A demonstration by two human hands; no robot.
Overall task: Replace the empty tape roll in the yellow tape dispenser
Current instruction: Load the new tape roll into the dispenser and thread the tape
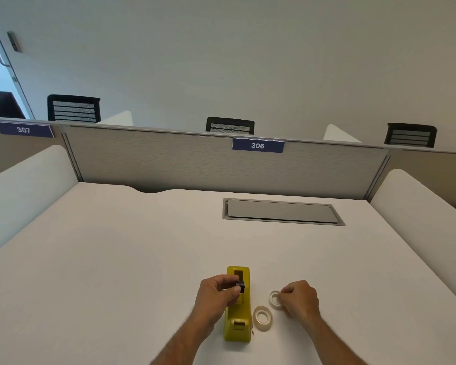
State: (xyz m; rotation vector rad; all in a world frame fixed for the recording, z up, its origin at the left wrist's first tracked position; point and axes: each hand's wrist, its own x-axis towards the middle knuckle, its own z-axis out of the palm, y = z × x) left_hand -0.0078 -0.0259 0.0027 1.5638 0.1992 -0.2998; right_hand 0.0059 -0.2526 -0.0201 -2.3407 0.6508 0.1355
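The yellow tape dispenser (237, 322) lies lengthwise on the white desk (116, 259), cutter end toward me. My left hand (216, 299) pinches a small black spindle (240, 286) just above the dispenser's open well. To the right, my right hand (299, 299) holds a thin, whitish ring, the empty tape roll (274, 299), at the desk surface. A fuller roll of clear tape (262, 317) lies flat on the desk between the dispenser and my right hand, touching neither hand.
A grey cable hatch (282, 212) is set into the desk farther back. A grey partition (221, 164) labelled 306 closes the far edge, and white side dividers (419, 201) flank the desk. Black chairs (230, 125) stand beyond.
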